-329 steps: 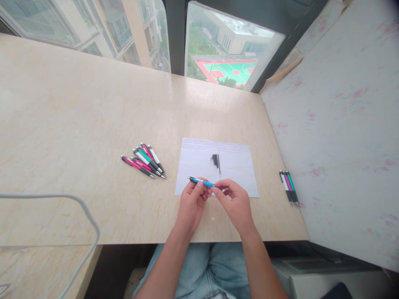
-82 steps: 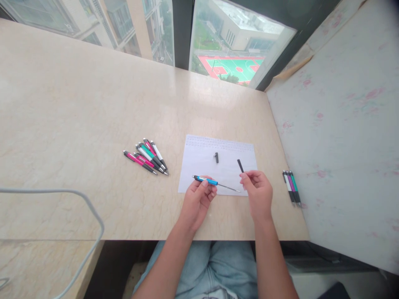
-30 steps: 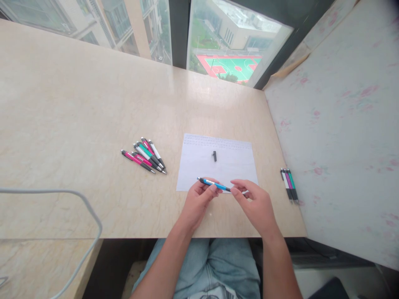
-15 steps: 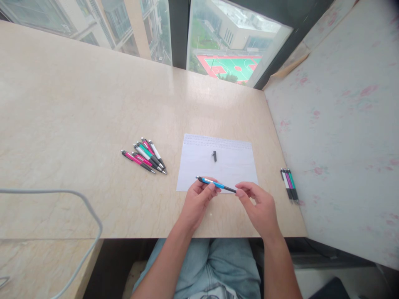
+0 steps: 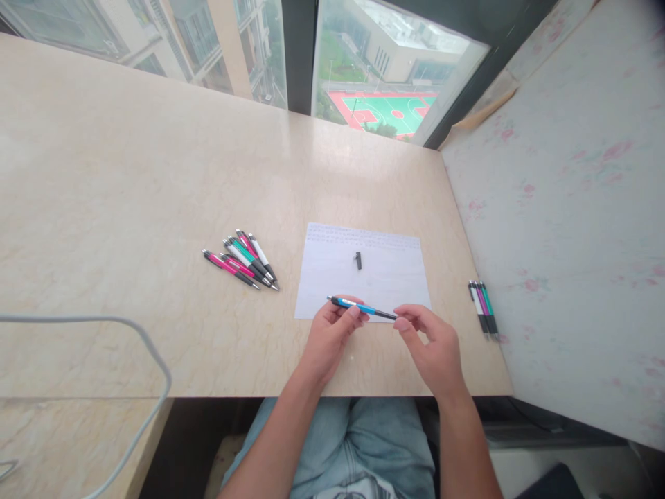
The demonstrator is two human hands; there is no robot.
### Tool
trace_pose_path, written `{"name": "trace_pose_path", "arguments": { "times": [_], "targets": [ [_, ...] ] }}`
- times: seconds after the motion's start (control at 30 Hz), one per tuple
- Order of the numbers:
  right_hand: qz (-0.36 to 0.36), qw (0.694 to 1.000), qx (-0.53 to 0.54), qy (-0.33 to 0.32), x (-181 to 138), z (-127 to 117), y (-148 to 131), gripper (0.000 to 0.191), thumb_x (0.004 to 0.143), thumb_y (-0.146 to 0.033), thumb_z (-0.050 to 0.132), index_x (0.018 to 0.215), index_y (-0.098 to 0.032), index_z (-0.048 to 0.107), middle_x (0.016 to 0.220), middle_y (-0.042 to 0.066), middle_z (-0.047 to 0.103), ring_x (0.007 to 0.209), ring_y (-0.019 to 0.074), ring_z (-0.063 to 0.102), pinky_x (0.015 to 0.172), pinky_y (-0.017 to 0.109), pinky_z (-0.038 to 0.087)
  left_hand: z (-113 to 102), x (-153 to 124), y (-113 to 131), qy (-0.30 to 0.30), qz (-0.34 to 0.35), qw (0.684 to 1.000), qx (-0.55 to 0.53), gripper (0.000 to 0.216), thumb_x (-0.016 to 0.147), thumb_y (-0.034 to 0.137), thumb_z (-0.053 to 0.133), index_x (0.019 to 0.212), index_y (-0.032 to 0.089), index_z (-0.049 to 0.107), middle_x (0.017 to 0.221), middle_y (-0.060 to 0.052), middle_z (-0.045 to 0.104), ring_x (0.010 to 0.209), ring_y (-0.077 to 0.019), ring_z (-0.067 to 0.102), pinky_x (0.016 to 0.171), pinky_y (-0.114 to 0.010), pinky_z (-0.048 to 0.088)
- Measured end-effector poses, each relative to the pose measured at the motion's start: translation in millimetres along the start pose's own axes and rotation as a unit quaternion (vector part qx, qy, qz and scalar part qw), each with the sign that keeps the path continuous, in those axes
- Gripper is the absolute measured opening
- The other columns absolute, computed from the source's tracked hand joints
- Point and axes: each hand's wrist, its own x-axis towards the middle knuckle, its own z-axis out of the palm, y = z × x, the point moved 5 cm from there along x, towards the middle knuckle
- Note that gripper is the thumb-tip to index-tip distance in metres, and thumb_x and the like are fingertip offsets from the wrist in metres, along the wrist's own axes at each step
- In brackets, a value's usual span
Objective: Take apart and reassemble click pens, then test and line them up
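Note:
My left hand [image 5: 330, 338] pinches the barrel of a blue pen [image 5: 353, 305] just above the near edge of a white sheet of paper [image 5: 364, 274]. The pen's black grip end points right into the fingertips of my right hand [image 5: 431, 343], which are closed around it. A small black pen part [image 5: 358, 260] lies alone on the middle of the sheet. Both hands hover over the near part of the marble table [image 5: 156, 208].
A heap of several pink, green and white pens [image 5: 242, 260] lies left of the sheet. Three pens [image 5: 483, 307] lie side by side at the table's right edge, by a flowered wall. A grey cable [image 5: 129, 333] loops at the near left. Windows run behind the table.
Earlier the pen's thin refill stuck out and my right hand held a separate black piece. Now the black grip sits on the blue barrel, with my right fingertips at its end.

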Motion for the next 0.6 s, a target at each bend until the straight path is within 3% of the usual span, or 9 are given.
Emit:
{"name": "trace_pose_path", "arguments": {
  "times": [0.07,0.13,0.27,0.47,0.6],
  "targets": [
    [-0.007,1.000,-0.007,0.012,-0.1,-0.9,0.7,0.014,0.088,-0.034,0.063,0.093,-0.021,0.065,0.083,0.002,0.068,0.069,0.0159,0.061,0.067,0.027,0.049,-0.5,0.2,-0.5,-0.002,0.002,1.000,-0.002,0.021,0.078,0.030,0.077,0.093,0.017,0.071,0.084,-0.004,0.069,0.080,-0.0142,0.062,0.082,-0.030,0.047],
    [-0.010,1.000,-0.014,0.010,0.2,-0.8,0.6,0.013,0.089,-0.033,0.061,0.085,-0.021,0.065,0.079,0.001,0.067,0.068,0.0157,0.061,0.066,0.027,0.049,-0.8,0.3,-0.9,-0.002,0.002,1.000,0.001,0.022,0.078,0.030,0.078,0.093,0.016,0.071,0.084,-0.004,0.069,0.080,-0.0144,0.061,0.081,-0.030,0.047],
    [0.008,1.000,-0.012,-0.015,0.1,0.8,1.9,0.030,0.094,-0.037,0.054,0.071,-0.021,0.063,0.066,0.000,0.064,0.065,0.0159,0.061,0.063,0.027,0.047,0.3,0.2,-0.8,0.000,-0.004,1.000,0.005,0.023,0.077,0.031,0.078,0.092,0.016,0.071,0.083,-0.004,0.070,0.079,-0.0141,0.062,0.080,-0.029,0.047],
    [-0.018,1.000,-0.019,0.008,-1.3,-0.7,1.2,0.015,0.088,-0.035,0.063,0.090,-0.021,0.066,0.084,0.003,0.070,0.070,0.0176,0.062,0.067,0.030,0.051,-1.1,0.6,-1.5,-0.003,-0.002,1.000,0.001,0.022,0.078,0.030,0.077,0.093,0.017,0.071,0.085,-0.004,0.069,0.080,-0.0144,0.062,0.082,-0.030,0.046],
    [-0.003,0.999,-0.029,-0.013,-0.3,0.8,2.1,0.027,0.093,-0.037,0.056,0.072,-0.021,0.064,0.069,0.001,0.066,0.066,0.0171,0.062,0.064,0.028,0.048,-0.9,0.7,-1.5,-0.011,-0.003,1.000,0.007,0.022,0.078,0.031,0.077,0.093,0.016,0.071,0.083,-0.004,0.070,0.079,-0.0149,0.062,0.080,-0.030,0.046]
  ]
}}
